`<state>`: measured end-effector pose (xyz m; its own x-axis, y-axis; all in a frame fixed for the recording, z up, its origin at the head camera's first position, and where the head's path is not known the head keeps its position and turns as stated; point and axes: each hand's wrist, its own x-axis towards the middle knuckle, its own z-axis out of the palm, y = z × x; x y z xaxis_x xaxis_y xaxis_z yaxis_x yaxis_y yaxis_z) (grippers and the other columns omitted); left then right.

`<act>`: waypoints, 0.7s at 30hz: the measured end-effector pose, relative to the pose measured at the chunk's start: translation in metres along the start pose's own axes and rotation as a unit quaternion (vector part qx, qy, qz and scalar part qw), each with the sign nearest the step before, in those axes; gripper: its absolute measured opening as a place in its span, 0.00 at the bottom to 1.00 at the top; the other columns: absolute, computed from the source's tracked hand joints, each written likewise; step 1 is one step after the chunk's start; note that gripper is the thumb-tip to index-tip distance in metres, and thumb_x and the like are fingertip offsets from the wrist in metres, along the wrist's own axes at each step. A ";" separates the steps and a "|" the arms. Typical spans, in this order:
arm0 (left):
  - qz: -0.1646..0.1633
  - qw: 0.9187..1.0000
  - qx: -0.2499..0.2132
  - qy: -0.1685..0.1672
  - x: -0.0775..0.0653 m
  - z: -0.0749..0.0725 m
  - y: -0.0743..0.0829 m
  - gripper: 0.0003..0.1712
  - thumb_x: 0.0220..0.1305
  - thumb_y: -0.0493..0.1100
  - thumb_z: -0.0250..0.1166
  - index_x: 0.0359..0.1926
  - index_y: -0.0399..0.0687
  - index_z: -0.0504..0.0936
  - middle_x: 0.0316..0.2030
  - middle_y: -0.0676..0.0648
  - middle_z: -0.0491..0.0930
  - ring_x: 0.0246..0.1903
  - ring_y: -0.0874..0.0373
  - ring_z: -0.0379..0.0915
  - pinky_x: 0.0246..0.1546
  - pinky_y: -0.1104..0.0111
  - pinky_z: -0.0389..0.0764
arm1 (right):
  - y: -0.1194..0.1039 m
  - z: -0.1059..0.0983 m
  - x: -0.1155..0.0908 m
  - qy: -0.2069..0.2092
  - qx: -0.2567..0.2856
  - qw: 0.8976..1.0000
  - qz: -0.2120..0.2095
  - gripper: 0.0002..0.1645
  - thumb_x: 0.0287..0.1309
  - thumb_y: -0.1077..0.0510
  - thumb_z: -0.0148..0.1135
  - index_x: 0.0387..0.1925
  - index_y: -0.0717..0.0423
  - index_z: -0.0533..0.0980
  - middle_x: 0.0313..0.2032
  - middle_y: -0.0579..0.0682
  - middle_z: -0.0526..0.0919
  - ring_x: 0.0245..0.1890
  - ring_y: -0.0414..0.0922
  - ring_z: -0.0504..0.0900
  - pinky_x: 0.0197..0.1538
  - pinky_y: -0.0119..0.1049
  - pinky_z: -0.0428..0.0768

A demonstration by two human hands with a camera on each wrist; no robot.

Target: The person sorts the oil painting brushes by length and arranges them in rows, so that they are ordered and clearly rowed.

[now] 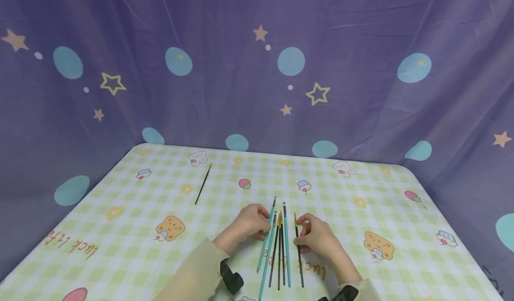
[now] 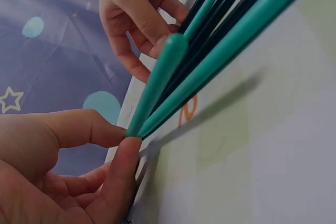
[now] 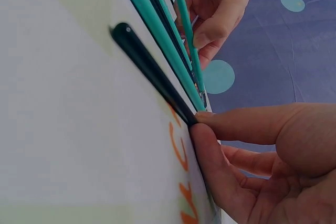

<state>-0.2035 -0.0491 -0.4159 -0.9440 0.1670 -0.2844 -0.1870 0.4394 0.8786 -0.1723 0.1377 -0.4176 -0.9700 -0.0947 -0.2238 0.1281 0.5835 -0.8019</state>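
Note:
Several slim paintbrushes lie side by side between the two hands, bristles toward the back. My left hand (image 1: pixel 253 221) pinches a teal-handled paintbrush (image 2: pixel 165 69) between thumb and finger at the left end of the group. On the right, my right hand (image 1: pixel 315 235) pinches a black-handled paintbrush (image 3: pixel 152 75) with a golden tip. Between them are another teal paintbrush (image 1: pixel 267 258), black ones (image 1: pixel 279 261) and a teal paintbrush (image 1: pixel 287 252) nearest the right hand. In the left wrist view the held teal handle's end rises off the cloth and casts a shadow.
A lone black paintbrush (image 1: pixel 203 184) lies at the back left of the table. The table wears a green checked cloth (image 1: pixel 345 198) with printed cartoons and lettering. Behind it hangs a purple curtain (image 1: pixel 233 100) with stars and blue spots.

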 end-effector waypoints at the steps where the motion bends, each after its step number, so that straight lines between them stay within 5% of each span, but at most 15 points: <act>1: -0.001 1.000 0.000 -0.001 0.000 -0.001 0.000 0.17 0.41 0.28 0.62 0.37 0.37 0.74 0.27 0.44 0.75 0.16 0.58 0.70 0.17 0.71 0.78 | 0.000 0.000 0.000 -0.001 0.001 1.000 -0.001 0.24 0.42 0.67 0.67 0.44 0.61 0.70 0.23 0.50 0.73 0.16 0.41 0.76 0.21 0.33 0.79; 21: 0.049 0.998 -0.039 -0.011 0.000 -0.021 -0.014 0.19 0.44 0.26 0.60 0.43 0.34 0.74 0.30 0.43 0.73 0.17 0.58 0.70 0.18 0.67 0.78 | 0.000 -0.001 -0.002 -0.002 0.006 1.000 -0.006 0.24 0.42 0.67 0.68 0.44 0.61 0.70 0.23 0.51 0.73 0.16 0.41 0.75 0.22 0.34 0.79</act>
<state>-0.2067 -0.0739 -0.4198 -0.9527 0.2256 -0.2036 -0.1156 0.3504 0.9294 -0.1709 0.1384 -0.4168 -0.9707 -0.1039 -0.2166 0.1198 0.5721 -0.8114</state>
